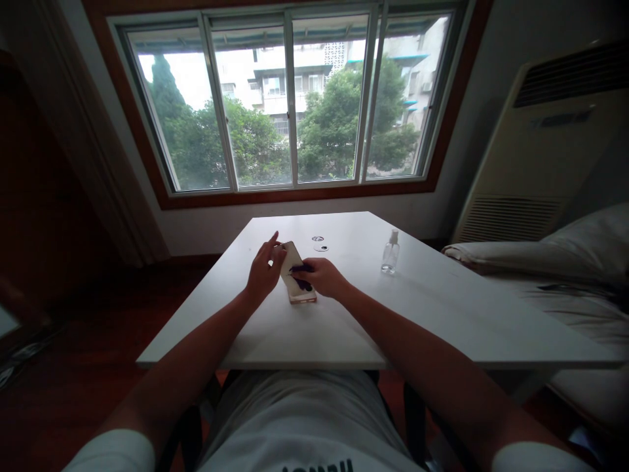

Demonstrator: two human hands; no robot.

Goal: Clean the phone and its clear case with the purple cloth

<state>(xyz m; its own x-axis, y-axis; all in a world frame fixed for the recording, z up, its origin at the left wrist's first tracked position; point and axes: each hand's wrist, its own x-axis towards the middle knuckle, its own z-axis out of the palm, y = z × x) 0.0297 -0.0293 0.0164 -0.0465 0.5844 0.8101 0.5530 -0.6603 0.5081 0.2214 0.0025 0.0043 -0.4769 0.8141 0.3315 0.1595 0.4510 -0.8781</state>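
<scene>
White, rectangular, phone-like object [292,258] is gripped by the right hand [324,275]. At its upper end, the left hand [264,267] is held with fingers spread.

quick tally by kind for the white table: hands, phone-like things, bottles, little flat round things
Hands: 2 (left hand, right hand)
Phone-like thing: 1
Clear bottle: 1
Flat round things: 2
Total: 6
</scene>
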